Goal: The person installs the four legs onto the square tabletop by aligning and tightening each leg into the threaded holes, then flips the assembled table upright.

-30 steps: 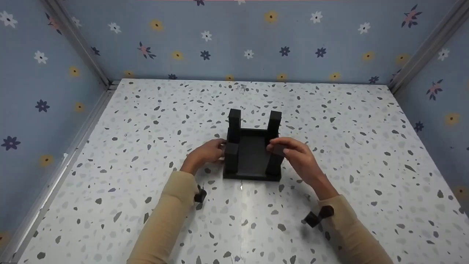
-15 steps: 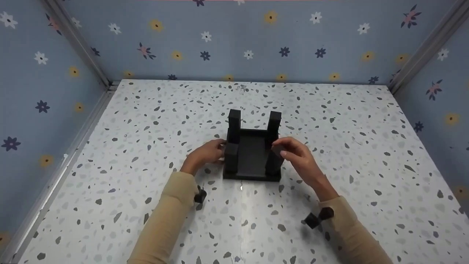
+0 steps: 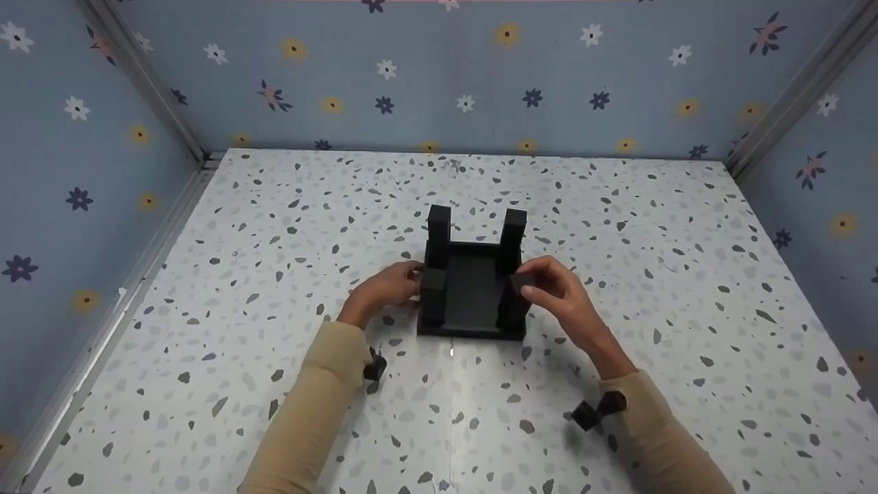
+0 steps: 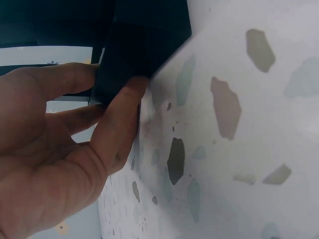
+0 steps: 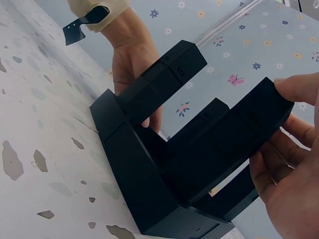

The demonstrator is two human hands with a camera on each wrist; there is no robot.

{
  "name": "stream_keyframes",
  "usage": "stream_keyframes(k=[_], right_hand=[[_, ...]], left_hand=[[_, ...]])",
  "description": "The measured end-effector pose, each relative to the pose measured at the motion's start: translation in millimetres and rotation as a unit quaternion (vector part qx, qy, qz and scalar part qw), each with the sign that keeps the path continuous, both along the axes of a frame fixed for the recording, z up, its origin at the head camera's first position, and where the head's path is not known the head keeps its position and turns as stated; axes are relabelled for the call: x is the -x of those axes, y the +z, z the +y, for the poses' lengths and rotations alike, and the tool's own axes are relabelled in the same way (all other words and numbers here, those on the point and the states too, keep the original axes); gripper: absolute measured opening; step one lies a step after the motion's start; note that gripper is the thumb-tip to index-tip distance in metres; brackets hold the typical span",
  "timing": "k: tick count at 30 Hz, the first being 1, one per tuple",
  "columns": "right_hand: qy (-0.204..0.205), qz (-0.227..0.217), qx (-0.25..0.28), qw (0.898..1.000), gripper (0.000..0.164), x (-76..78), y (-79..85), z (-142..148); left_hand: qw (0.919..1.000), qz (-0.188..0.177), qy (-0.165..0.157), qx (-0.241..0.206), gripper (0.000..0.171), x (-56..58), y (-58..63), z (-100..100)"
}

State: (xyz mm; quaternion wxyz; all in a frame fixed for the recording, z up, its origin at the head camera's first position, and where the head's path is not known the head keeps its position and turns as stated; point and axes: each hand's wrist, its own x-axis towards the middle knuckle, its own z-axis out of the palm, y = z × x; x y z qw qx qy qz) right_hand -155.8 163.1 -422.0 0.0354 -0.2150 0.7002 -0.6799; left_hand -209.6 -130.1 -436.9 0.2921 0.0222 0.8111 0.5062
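Note:
A black four-cornered stand [image 3: 472, 291] rests on the speckled table, its flat base down and several square posts rising from the corners. My left hand [image 3: 381, 285] is at its left side; in the left wrist view the fingers and thumb [image 4: 75, 79] grip the side near a corner. My right hand [image 3: 564, 302] holds the upper end of the near right post [image 3: 514, 307] between thumb and fingers. The right wrist view has the thumb on this post's [image 5: 234, 134] top end, with fingers curled behind it.
White speckled tabletop [image 3: 274, 213] surrounds the stand. Flowered blue panels [image 3: 439, 75] close off the back and both sides. A black wrist mount [image 3: 597, 410] sits at the right cuff and another mount [image 3: 375, 367] at the left.
My right fingertips have drawn back rightward from the inner side of the near right post, and the thumb has slid slightly down. The left hand and the stand stay put.

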Motion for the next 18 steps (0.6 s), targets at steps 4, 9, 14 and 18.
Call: stream_keyframes(k=[4,9,14,18], right_hand=[[-0.009,0.001,-0.007,1.0,0.028,-1.0,1.6,-1.0],[-0.04,0.015,-0.043,0.998,0.027,-1.0,1.4,-3.1],[-0.066,0.016,-0.063,0.996,0.03,-1.3,0.6,-5.1],[-0.07,0.02,-0.078,0.994,0.032,-1.0,0.1,-4.7]], left_hand=[[1.0,0.0,0.0,0.008,0.053,-0.2,0.5,0.5],[0.9998,0.006,-0.002,0.019,0.054,-0.3,1.2,0.6],[0.9999,0.006,-0.004,0.015,0.054,0.0,0.9,0.6],[0.9999,0.005,-0.006,0.011,0.054,0.3,0.4,0.3]])
